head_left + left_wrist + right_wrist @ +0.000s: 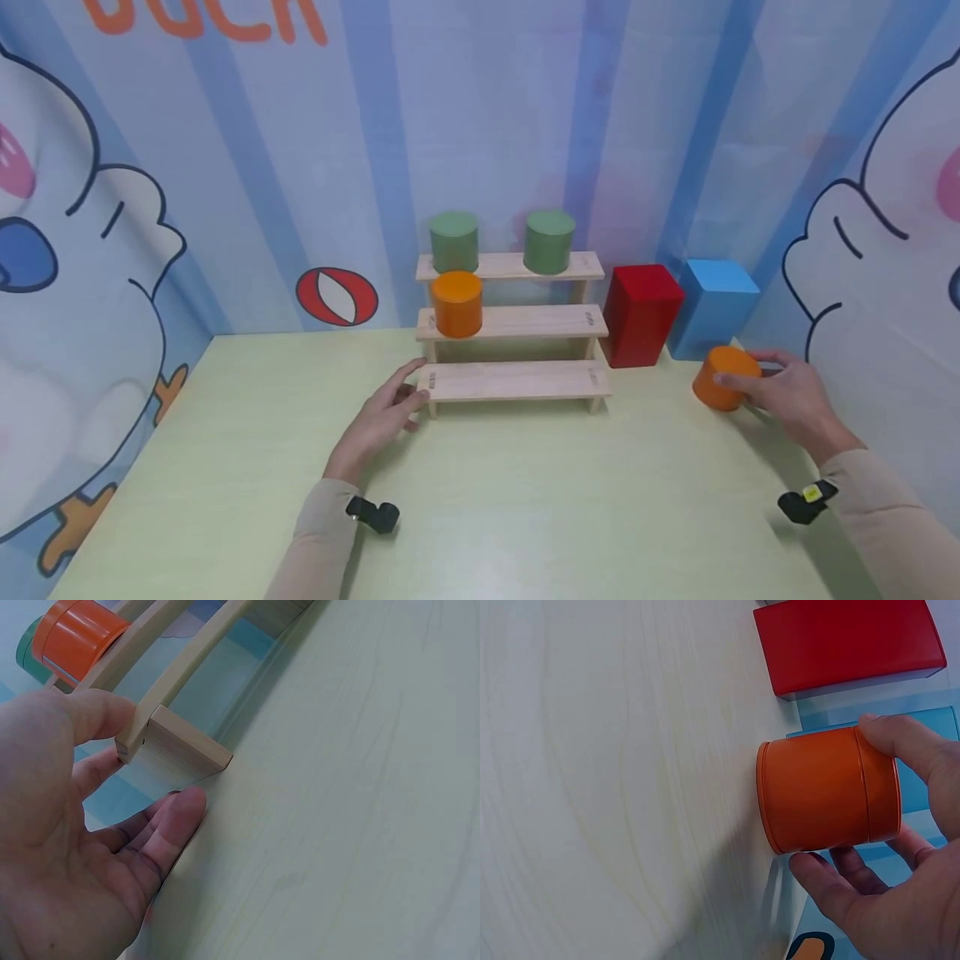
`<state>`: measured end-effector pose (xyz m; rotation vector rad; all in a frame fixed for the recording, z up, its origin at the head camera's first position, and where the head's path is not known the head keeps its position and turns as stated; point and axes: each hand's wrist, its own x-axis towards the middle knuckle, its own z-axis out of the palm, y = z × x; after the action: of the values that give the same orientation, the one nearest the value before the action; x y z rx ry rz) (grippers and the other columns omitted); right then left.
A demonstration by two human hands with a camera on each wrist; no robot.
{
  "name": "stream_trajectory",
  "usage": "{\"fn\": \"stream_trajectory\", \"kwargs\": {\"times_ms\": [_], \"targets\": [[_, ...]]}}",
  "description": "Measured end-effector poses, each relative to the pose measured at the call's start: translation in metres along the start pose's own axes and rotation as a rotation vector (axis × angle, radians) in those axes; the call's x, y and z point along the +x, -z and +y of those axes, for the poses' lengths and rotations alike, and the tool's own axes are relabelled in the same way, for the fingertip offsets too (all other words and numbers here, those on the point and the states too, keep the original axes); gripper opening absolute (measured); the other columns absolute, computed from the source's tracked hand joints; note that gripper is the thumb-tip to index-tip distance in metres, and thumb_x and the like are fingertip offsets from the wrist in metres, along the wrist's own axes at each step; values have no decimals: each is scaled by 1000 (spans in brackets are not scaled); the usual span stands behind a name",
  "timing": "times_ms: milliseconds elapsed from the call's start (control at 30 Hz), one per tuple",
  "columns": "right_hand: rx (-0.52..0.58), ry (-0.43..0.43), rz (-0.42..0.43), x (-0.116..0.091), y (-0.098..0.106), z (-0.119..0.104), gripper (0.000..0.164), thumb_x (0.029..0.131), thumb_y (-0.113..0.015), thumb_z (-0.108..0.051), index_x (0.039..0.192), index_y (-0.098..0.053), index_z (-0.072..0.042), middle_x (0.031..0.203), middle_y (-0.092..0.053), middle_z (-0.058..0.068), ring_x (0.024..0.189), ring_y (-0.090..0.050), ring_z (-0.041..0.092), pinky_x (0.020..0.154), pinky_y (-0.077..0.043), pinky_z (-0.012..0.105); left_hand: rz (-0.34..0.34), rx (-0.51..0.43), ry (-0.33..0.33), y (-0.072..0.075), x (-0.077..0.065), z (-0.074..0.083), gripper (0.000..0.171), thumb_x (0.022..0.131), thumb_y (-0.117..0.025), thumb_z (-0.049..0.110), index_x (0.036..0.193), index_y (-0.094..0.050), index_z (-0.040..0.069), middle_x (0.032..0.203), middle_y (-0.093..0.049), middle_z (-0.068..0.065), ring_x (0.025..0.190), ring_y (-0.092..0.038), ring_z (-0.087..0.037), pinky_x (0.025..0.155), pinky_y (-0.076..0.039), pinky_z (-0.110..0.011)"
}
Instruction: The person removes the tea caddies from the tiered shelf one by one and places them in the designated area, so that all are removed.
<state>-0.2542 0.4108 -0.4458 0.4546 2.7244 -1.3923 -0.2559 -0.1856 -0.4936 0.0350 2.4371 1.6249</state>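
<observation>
A three-step wooden shelf [517, 381] stands against the backdrop. My left hand [377, 425] holds the left end of its lowest step, with the thumb and a finger at the board's end in the left wrist view. An orange cylinder [458, 305] sits at the left of the middle step. On the top step are two green cylinders, one on the left [454, 242] and one on the right [550, 242]. Far to the right, my right hand [795, 396] grips a second orange cylinder [821, 791] between thumb and fingers, slightly tilted and close over the table.
A red block [643, 317] stands upright just right of the shelf, with a blue block [714, 310] beside it. Behind the pale table [517, 500] is a striped blue backdrop [480, 125]. Printed side panels close off the left and right.
</observation>
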Motion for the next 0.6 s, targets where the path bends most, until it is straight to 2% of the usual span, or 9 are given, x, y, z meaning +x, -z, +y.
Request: {"fn": "stream_trajectory", "kwargs": {"times_ms": [200,600], "targets": [[-8,-1,-4,-2,0,0,106,99,-80,-59,166,-34,8,158,-47,37,119,-59,44,78,-60,24,5,22,15,0,2,0,63,115,-62,42,171,-37,48,145,-62,-11,121,-66,-28,110,-56,-52],[-12,-18,10,-2,-1,-1,105,99,-81,-59,166,-34,7,157,-47,36,117,-60,44,78,-60,26,1,39,33,0,0,3,63,115,-61,42,173,-34,47,148,-61,-14,119,-68,-31,114,-52,-59]]}}
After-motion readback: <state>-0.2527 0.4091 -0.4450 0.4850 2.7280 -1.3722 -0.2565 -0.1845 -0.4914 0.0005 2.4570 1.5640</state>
